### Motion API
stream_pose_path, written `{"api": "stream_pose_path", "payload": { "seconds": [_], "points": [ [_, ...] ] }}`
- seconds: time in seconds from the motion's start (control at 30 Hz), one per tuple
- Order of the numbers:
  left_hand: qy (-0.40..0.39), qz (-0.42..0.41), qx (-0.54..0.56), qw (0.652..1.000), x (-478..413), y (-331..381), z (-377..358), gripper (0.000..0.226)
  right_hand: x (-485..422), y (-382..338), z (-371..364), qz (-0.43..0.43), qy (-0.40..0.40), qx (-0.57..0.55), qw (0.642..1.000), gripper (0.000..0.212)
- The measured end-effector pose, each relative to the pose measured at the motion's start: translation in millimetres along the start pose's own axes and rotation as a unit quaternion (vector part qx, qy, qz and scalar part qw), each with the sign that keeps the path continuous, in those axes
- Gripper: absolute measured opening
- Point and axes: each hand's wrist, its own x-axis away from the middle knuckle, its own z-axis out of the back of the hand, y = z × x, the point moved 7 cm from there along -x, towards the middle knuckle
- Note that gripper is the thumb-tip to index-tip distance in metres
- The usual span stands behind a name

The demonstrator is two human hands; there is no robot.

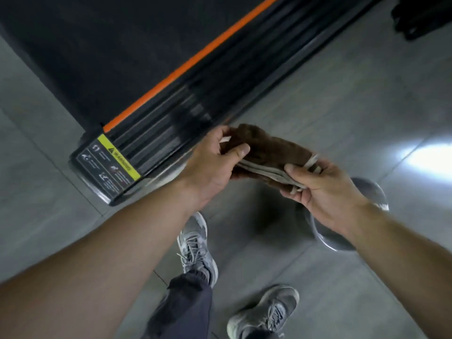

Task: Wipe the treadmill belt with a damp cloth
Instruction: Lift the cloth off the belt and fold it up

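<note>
Left hand [210, 165] and right hand [320, 189], nearest the viewer, each grip one end of the folded brown cloth [269, 150], held above the floor [318, 81]. Dark treadmill belt [97, 52], upper left, lies apart from the cloth; an orange stripe [190, 62] edges it. Round bowl [367, 192] under the right wrist; warning label [117, 165] at the treadmill's corner.

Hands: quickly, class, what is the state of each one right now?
Left hand: closed, gripping one end of the cloth.
Right hand: closed, pinching the cloth's other end.
</note>
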Motion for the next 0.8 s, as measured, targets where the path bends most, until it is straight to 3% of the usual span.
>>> {"api": "stream_pose_path", "payload": {
  "seconds": [0.1,0.27,0.53,0.67,0.8],
  "points": [
    [-0.043,0.025,-0.048,0.998,9.2,-45.2,-57.7,0.021,32.8,41.0,67.5,0.001,0.058,-0.059,0.997,0.044],
    [-0.083,0.063,-0.159,0.982,28.4,-131.4,-147.1,0.013,85.7,125.5,178.8,-0.015,0.159,-0.091,0.983,0.027],
    [-0.129,0.060,-0.325,0.935,25.8,-233.1,-259.4,0.014,119.3,220.8,299.0,-0.031,0.245,-0.160,0.956,0.018],
    [-0.158,0.076,-0.376,0.910,1.1,-283.5,-310.3,0.032,115.1,259.0,360.4,-0.030,0.303,-0.194,0.933,0.019],
    [-0.171,0.111,-0.371,0.906,-36.0,-331.2,-355.3,0.013,89.0,289.6,415.3,-0.022,0.340,-0.241,0.909,0.015]
  ]
}}
